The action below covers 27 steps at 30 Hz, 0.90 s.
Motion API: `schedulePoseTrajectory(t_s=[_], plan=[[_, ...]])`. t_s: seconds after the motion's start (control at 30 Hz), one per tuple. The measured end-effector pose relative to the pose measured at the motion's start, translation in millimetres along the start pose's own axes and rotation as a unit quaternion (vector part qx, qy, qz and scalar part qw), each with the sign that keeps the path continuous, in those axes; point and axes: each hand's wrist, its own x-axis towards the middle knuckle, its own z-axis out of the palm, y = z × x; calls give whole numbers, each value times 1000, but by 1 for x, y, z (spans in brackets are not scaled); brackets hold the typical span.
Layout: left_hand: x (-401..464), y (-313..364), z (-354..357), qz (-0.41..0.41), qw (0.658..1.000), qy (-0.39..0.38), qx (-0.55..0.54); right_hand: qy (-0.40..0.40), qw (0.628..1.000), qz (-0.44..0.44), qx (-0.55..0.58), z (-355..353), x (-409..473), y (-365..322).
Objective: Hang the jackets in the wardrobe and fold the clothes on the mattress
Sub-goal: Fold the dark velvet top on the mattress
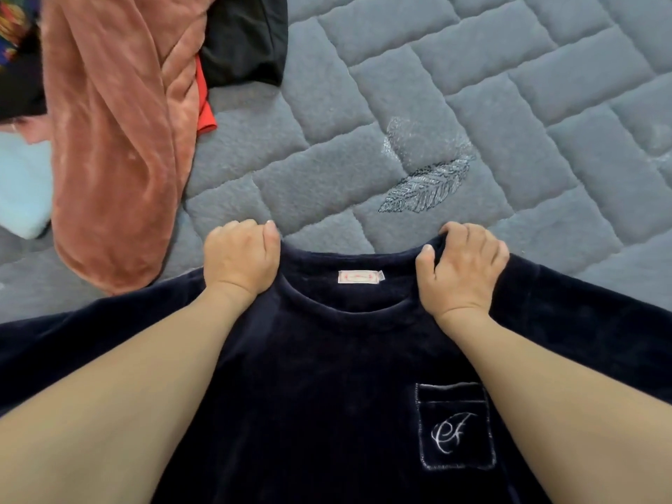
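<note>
Gripping navy velour top (327,394) at shoulders w/ both hands' fingers (251,231) clenched; chest pocket (454,425) w/ monogram.

The dark navy velvet sweater (327,376) runs off the bottom and both side edges, its small white neck label (360,277) too tiny to read, while the folded black garment (242,34) and the multicoloured patterned cloth (11,27) are cut by the top-left edges.
</note>
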Motion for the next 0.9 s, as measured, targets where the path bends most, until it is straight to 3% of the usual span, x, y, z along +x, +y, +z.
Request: schedulePoseTrajectory(t_s=[0.37, 0.57, 0.67, 0.73, 0.8, 0.87, 0.9], plan=[[0, -3, 5, 12, 1000, 10, 8, 11, 1000, -12, 15, 0, 3, 1], [-2, -4, -35, 72, 984, -151, 58, -23, 993, -58, 103, -47, -8, 9], [-21, -5, -68, 62, 975, -203, -66, -9, 992, -114, 55, -81, -25, 14], [-44, -8, -86, 115, 976, -160, -95, 15, 986, -160, 33, -101, -39, 18], [-78, -12, -98, 199, 975, -89, -41, 4, 979, -202, 10, -115, -59, 23], [-119, -18, -103, 239, 968, -62, 33, -41, 975, -217, -35, -119, -89, 31], [-138, -19, -102, 242, 964, -83, 76, -84, 974, -203, -61, -119, -106, 33]])
